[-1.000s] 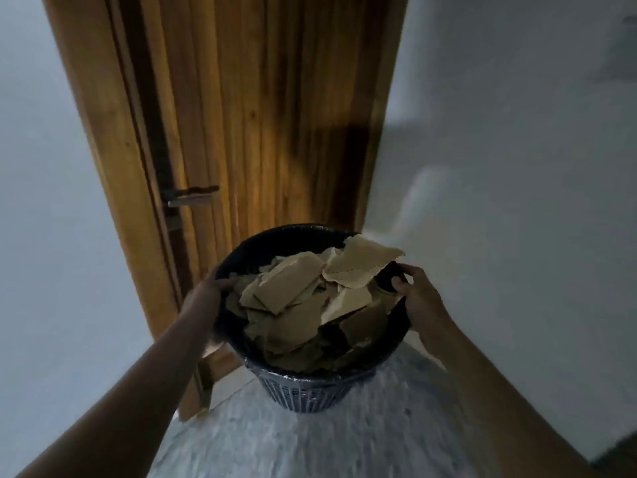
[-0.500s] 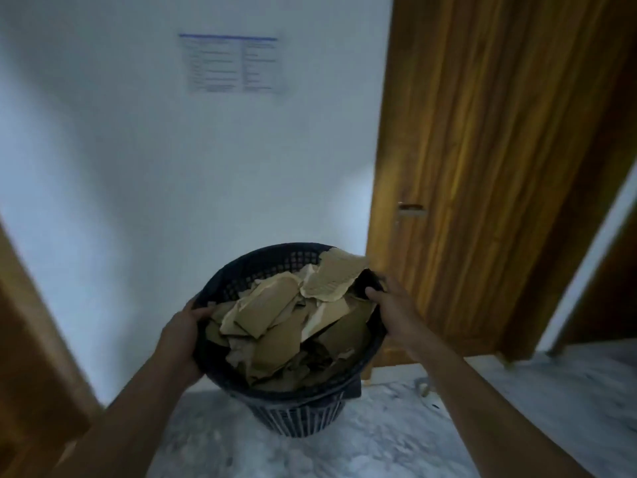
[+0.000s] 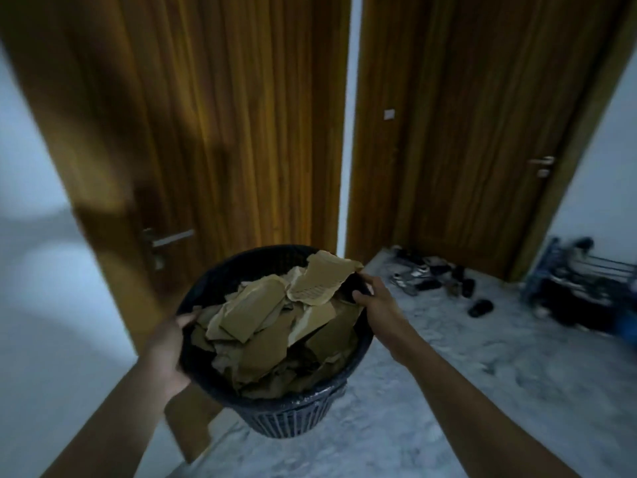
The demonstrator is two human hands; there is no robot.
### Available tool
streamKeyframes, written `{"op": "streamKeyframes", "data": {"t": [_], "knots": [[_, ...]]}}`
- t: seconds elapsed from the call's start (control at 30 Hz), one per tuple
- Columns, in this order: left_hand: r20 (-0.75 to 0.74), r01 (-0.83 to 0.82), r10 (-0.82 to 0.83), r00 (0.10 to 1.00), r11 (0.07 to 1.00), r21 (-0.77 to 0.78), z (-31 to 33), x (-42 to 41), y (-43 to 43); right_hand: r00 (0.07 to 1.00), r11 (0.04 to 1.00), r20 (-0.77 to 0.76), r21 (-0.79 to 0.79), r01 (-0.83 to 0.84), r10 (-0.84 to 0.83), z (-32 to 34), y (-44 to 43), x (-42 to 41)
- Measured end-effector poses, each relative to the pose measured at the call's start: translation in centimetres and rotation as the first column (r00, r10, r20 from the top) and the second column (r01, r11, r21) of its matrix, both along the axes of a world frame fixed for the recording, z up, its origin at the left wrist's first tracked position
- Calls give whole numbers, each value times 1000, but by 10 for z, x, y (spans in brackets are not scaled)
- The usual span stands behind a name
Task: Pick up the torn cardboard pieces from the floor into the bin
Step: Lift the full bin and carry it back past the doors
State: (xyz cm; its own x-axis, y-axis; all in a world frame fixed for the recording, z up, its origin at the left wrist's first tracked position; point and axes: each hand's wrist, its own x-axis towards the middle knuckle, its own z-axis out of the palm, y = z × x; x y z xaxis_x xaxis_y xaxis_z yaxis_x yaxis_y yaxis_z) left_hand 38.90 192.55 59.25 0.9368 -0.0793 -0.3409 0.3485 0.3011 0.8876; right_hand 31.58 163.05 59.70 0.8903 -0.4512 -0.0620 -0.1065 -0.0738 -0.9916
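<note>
A dark plastic mesh bin [image 3: 293, 417] hangs in the air in front of me, held by its rim with both hands. It is filled to the top with torn brown cardboard pieces [image 3: 272, 326]; one large piece sticks up at the far right of the pile. My left hand [image 3: 169, 346] grips the rim on the left side. My right hand [image 3: 375, 301] grips the rim on the right, fingers curled over the edge. No loose cardboard shows on the visible floor.
Two wooden doors stand ahead: one door [image 3: 213, 132] close on the left, another door [image 3: 482, 132] further back right. Several shoes [image 3: 434, 281] lie on the marble floor [image 3: 448, 391] before the right door. A shoe rack [image 3: 586, 288] stands at the far right.
The view has swung across the room, from a door, past a white wall with a paper notice, to two doors and shoes. Both hands keep their hold on the bin.
</note>
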Motion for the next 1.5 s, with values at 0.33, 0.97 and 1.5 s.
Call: {"op": "streamKeyframes", "data": {"t": [0.33,0.97,1.5], "knots": [[20,530,-530,848,848,-27,1,127,-300,862,862,-23,20,507,-506,-6,-223,-10],[87,823,-821,564,568,18,38,225,-899,550,553,118,-6,833,-827,3,-708,12],[81,996,-993,-81,-77,53,-25,69,-1404,-67,-67,63,7,998,-996,-60,-1000,-152]]}}
